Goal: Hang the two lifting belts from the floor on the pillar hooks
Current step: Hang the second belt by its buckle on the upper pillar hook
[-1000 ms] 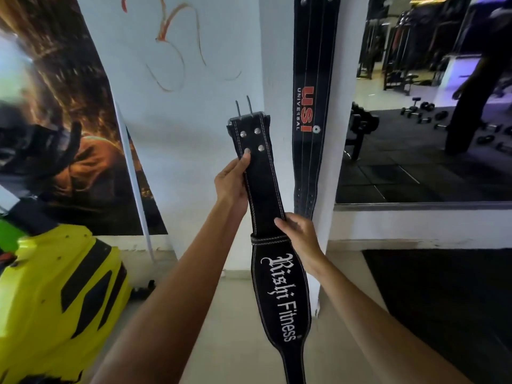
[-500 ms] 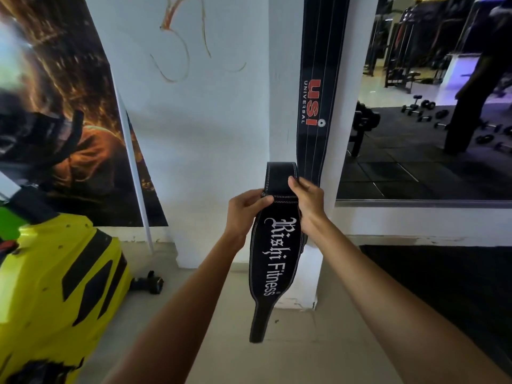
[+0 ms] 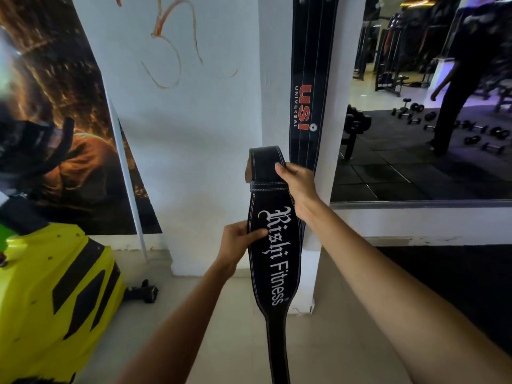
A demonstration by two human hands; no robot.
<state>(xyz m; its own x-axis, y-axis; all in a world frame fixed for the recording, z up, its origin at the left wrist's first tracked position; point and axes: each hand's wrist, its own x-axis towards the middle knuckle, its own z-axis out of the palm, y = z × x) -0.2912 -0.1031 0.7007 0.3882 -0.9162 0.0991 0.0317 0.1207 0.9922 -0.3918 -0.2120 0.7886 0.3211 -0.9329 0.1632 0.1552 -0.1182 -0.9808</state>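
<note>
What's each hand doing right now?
Left hand: closed on the edge of the black belt.
Right hand: closed on the same belt near its folded top.

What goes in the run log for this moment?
left hand: gripping Rishi Fitness belt | right hand: holding its folded top | USI belt: hanging on pillar | second belt: not yet hung

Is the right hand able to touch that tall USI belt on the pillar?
Probably yes. The right hand holds the Rishi Fitness belt right beside the USI belt, nothing between them.
</note>
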